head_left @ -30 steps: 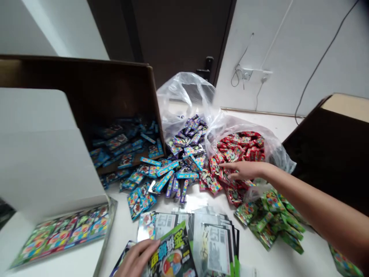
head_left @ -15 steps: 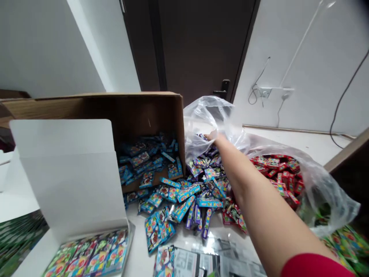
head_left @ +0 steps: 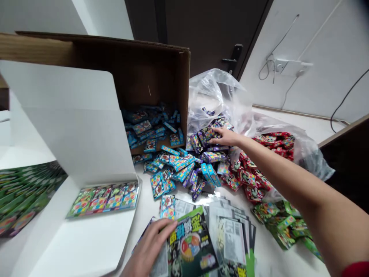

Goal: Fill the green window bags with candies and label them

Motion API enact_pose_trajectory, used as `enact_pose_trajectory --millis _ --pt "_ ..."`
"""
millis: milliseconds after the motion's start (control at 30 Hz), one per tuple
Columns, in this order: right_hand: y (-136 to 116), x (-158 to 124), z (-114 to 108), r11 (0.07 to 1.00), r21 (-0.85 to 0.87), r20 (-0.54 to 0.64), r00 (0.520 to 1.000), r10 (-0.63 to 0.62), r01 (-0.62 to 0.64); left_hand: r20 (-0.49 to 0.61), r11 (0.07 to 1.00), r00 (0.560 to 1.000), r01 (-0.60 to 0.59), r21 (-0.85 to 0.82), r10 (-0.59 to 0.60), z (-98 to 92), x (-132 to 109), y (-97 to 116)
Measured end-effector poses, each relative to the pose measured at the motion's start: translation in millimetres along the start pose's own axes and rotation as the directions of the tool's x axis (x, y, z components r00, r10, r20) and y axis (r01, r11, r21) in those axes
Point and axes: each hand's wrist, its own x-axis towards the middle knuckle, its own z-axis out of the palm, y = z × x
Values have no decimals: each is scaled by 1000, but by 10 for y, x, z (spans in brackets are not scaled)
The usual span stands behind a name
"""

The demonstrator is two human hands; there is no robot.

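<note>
My right hand [head_left: 226, 137] reaches over the pile of small purple candy packets [head_left: 215, 156] in front of a clear plastic bag [head_left: 219, 86]. Its fingers are apart and touch the top packets. At the bottom, my left hand [head_left: 151, 244] is closed on the edge of a black and green printed pouch [head_left: 191, 246] with a coloured wheel. Beneath that pouch lie more flat printed pouches [head_left: 230, 238]. Small blue packets [head_left: 180, 163] lie beside the purple ones. An open white box [head_left: 83, 238] stands at left, with a row of coloured packets [head_left: 105, 198] inside.
A cardboard box [head_left: 184, 92] on its side holds blue packets. Red packets [head_left: 250, 179] spill from another clear bag [head_left: 311, 154], with green packets [head_left: 288, 221] in front. Green packages [head_left: 25, 196] are fanned at far left. Behind are a dark door [head_left: 207, 27] and wall cables [head_left: 285, 67].
My right hand has drawn back from the plastic bag onto the purple packets. My left hand has come into view with the black and green pouch. The view has tilted down.
</note>
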Motion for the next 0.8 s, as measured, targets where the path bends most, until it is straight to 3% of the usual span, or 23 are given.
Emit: enact_pose_trajectory --millis 133,200,267,333,433,533,633,700,800 --pt "-150 -491 454 998 27 -22 998 -55 55 9 997 1000 -20 76 19 45 -96 25" --pt "-225 -629 504 995 59 -44 996 -74 77 6 994 999 -45 104 45 59 -115 11" --pt "-261 -757 383 987 123 -139 987 -87 104 -19 990 999 -46 136 49 51 -121 0" --pt "-239 -952 151 966 207 -312 946 -86 156 -53 986 997 -40 165 49 26 -129 -6" --pt "-137 -1463 -130 911 352 -440 897 -40 213 -87 984 994 -50 172 66 -10 -159 -17" --pt "-97 -2103 -43 906 413 -274 962 20 98 -124 989 989 -59 138 77 -9 -188 -26" --pt "-227 -2563 378 943 332 -90 995 44 -11 -161 995 986 -34 98 49 36 -169 11" --pt "-389 -2681 694 963 269 -58 998 6 10 -165 997 986 -15 78 28 79 -129 69" --pt "-621 -2636 1015 987 149 35 997 -66 60 -132 998 991 -30 64 38 132 -78 172"
